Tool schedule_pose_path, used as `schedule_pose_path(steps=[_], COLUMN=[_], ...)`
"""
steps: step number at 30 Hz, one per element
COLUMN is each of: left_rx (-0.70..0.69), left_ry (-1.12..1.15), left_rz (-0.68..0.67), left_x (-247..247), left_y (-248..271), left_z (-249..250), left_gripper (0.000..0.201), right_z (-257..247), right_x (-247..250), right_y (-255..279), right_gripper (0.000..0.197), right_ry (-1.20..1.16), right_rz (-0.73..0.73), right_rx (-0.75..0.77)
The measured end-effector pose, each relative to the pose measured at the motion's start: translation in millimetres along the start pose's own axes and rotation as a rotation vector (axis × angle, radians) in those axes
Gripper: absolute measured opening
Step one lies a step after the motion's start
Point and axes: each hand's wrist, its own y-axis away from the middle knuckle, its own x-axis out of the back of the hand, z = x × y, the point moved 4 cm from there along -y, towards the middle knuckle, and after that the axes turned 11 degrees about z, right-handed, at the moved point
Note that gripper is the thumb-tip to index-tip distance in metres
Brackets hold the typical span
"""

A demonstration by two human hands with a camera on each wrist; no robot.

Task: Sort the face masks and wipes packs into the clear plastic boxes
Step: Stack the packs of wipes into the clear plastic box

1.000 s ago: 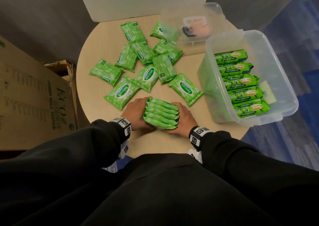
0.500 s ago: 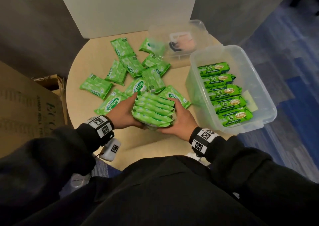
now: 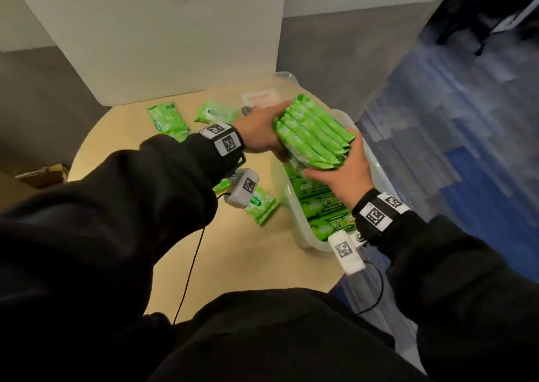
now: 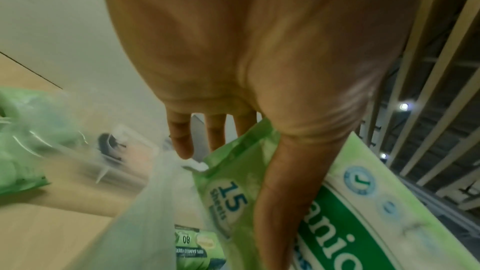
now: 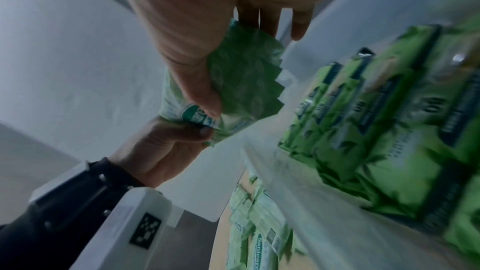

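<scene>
Pressing from both sides, the left hand (image 3: pixel 256 132) and right hand (image 3: pixel 341 174) squeeze a stack of small green wipes packs (image 3: pixel 313 135) between them, above the clear plastic box (image 3: pixel 303 236) already holding larger green wipes packs (image 3: pixel 323 215).

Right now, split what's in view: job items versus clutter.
Job: stack of wipes packs held between left hand and right hand; clear box; loose wipes packs on the table.
Clutter: cardboard box; white panel.
</scene>
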Motion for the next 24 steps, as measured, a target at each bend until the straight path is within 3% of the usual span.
schedule_pose_path(steps=[6,9,12,17,21,24], left_rx=[0.107,0.194,0.231,0.269,0.411,0.585], left_ry=[-0.220,-0.302,-0.339,-0.436,-0.457,-0.382], left_rz=[-0.153,-0.150,-0.072,0.094,0.227,0.240], left_x=[-47,-59,-73,-90,-89,-93], left_y=[-59,-79,-91,-88,-77,-69], left_z=[14,10,8,4,-7,-5], left_gripper=[0.101,0.098,0.095,0.063,0.047,0.035], right_z=[69,89,100,109,109,103], right_x=[-7,-17,-23,-21,-21,-12], right_y=[-25,-38,-51,-59,-63,-70], right_gripper=[0.103,0.104,0.103,0.107,0.120,0.124], right_ry=[-0.064,-0.044,-0.044,-0.003,-0.020,-0.044], right_rz=[0.092,0.118,0.163,0.202,0.092,-0.017], right_rx=[-0.246,-0.322,-0.317,-0.306,-0.399,-0.461])
